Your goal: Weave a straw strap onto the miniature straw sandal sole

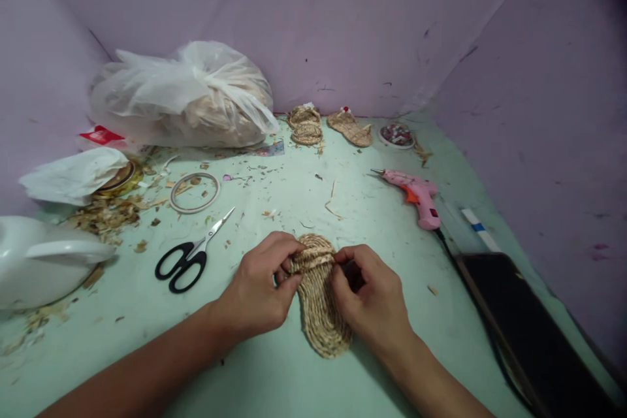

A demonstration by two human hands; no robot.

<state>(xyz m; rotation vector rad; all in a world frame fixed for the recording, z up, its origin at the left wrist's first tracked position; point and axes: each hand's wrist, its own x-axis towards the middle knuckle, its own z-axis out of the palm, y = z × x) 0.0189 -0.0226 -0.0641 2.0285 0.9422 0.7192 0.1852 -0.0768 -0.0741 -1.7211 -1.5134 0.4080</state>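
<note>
A woven straw slipper sole (321, 313) lies on the pale green table, its rounded toe end pointing away from me. Across its upper part runs a braided straw strap (316, 261). My left hand (264, 281) pinches the strap's left end at the sole's edge, thumb and fingers closed. On the other side my right hand (369, 294) pinches the strap's right end, with its fingers curled. The fingertips partly hide both strap ends. Black-handled scissors (189, 258) lie to the left of my left hand, blades partly open.
At the right lie a pink glue gun (416, 192), its cord, and a dark phone-like slab (519, 320). Small straw slippers (306, 125) and a dish of beads (396, 136) stand at the back. Leftward are a tape roll (194, 193), plastic bag (181, 98), white jug (44, 261) and straw scraps.
</note>
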